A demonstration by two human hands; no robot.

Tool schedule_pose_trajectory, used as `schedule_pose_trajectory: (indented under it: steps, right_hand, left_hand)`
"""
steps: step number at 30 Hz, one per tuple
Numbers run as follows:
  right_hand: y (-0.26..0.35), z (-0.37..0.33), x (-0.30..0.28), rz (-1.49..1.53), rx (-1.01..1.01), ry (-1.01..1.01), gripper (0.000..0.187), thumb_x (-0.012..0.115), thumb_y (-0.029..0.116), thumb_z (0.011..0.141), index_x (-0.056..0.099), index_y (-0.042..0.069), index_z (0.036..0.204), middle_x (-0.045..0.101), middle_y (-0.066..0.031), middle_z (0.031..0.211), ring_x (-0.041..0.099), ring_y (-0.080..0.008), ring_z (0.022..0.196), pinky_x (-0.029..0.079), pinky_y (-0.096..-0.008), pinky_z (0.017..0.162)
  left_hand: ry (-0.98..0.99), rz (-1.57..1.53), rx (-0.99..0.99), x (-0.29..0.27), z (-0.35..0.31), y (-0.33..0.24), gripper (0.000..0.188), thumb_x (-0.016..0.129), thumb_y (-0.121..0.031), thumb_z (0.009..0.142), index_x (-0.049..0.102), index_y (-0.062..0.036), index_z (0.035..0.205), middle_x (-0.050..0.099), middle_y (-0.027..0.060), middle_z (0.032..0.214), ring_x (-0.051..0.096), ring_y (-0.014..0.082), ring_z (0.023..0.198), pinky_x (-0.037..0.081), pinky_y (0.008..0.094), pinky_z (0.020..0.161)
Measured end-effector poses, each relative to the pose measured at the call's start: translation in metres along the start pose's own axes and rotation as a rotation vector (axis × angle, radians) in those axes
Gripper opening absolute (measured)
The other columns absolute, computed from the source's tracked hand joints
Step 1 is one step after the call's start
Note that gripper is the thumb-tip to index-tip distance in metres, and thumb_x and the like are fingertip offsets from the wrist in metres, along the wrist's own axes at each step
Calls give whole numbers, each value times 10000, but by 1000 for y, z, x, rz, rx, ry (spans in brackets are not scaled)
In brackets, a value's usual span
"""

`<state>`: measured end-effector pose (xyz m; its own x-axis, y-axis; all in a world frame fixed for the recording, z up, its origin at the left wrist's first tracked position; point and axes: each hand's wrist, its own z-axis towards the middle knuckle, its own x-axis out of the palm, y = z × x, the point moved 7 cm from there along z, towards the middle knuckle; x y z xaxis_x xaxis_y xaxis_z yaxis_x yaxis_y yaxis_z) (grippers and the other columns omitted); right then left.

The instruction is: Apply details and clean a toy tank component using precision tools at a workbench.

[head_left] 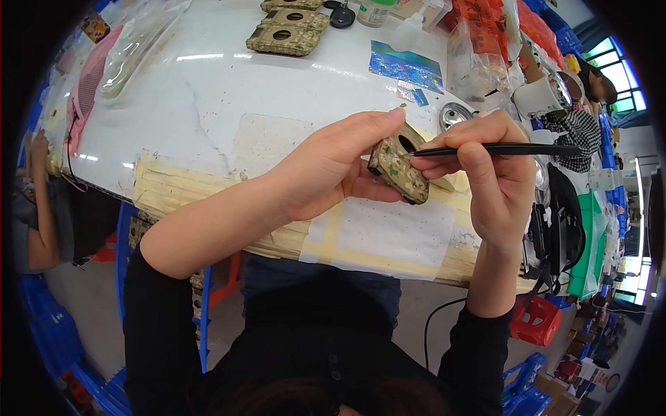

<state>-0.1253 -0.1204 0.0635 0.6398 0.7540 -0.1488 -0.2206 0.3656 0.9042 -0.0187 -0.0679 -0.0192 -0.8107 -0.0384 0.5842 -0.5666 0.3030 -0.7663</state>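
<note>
My left hand (316, 170) is closed round a camouflage-patterned toy tank body (399, 172), thumb along its upper edge and fingers beneath. The part is tilted and has a dark round hole in its top face. From the right, my right hand (496, 177) grips slim black tweezers (534, 149) like a pen. Their thin tip meets or hovers just over the camouflage face beside the hole; contact cannot be made out. More camouflage tank bodies (295, 35) of the same kind sit at the table's far side.
White paper (388, 232) is taped along the near table edge (229, 215). Beyond my hands lie a shiny blue sheet (406, 66) and a round metal tin (456, 114). Plastic bags (479, 62) crowd the right; a pink mesh item (87, 97) lies left. Another person's arm (43, 201) shows far left.
</note>
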Motion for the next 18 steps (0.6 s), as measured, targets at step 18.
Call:
schedule_pose_trajectory:
  steps: [18]
  right_hand:
    - [3,-1,1,-24,-30,-6,122,529,70,919,521,-50,896,618,-110,815,655,-147,774,555,-233,679]
  left_hand:
    - [12,-14,-3,0,1,0,416,395,-419,957,536,-83,1160,624,36,998,639,98,851,553,225,613]
